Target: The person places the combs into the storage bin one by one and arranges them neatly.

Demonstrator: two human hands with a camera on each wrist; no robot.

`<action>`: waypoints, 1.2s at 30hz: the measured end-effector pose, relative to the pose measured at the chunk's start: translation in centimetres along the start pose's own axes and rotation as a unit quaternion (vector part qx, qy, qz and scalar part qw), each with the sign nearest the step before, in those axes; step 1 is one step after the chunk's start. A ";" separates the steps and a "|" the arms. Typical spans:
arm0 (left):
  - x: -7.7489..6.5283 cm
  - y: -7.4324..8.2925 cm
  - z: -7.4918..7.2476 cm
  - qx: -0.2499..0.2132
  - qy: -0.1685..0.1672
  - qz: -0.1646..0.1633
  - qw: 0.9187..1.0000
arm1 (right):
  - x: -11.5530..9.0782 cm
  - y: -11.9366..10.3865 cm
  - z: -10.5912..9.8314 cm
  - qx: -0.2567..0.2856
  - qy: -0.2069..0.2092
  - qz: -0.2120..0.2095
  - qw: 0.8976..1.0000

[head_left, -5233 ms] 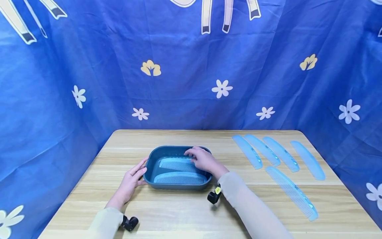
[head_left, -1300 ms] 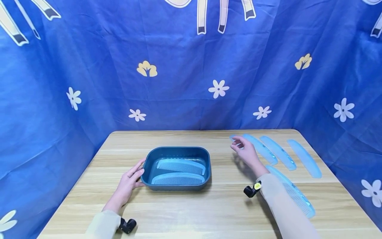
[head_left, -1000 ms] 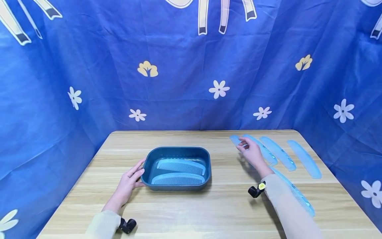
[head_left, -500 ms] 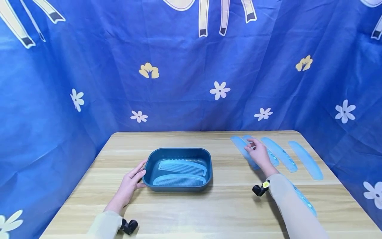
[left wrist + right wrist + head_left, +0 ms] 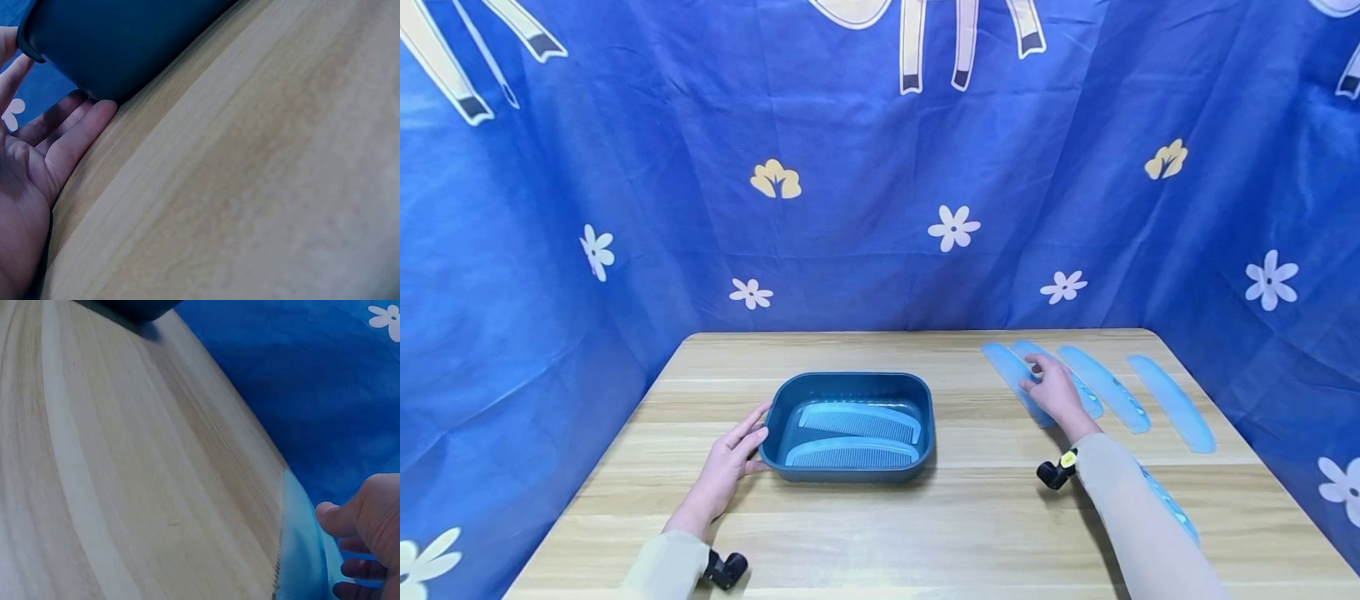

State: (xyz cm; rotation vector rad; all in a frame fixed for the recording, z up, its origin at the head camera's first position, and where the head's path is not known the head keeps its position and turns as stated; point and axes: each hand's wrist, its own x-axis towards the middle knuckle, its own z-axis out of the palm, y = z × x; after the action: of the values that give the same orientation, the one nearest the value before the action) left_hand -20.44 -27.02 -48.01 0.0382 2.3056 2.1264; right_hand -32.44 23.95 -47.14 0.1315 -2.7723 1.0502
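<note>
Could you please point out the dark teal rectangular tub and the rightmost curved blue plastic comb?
Dark teal rectangular tub (image 5: 853, 388), head view: inner far wall.
Rightmost curved blue plastic comb (image 5: 1172, 404), head view: middle of body.

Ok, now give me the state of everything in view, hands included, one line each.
Bin: upright, uncovered
Bin combs: two, lying roughly parallel
Left hand: touching the bin's left end
Right hand: fingers bent; whether it touches a comb is unclear
Table combs: five, lying down, some partly hidden by the right hand and sleeve
Blue cloth: hanging, creased
</note>
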 end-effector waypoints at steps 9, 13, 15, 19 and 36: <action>0.1 0.1 0.1 -0.005 0.000 0.004 1.000 | 0.4 0.2 0.0 -0.042 -0.018 0.013 0.999; 0.1 0.1 0.1 -0.007 -0.001 0.003 1.000 | 0.5 -0.2 0.0 -0.057 -0.035 0.018 0.998; 0.1 0.1 0.1 -0.007 0.000 0.001 1.000 | 0.6 -0.4 0.0 -0.058 -0.046 0.022 0.997; 0.0 0.2 0.1 -0.007 0.003 -0.002 1.000 | 0.9 -0.6 0.1 -0.059 -0.064 0.032 0.996; -0.1 0.0 0.1 -0.005 0.007 -0.006 1.000 | 1.2 -0.4 -0.1 0.005 -0.111 0.067 0.992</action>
State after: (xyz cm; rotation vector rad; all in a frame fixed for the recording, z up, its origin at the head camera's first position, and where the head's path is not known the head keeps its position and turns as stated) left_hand -20.31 -26.94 -47.97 0.0093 2.2979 2.1393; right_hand -33.50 23.66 -46.58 0.0670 -3.0123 1.1470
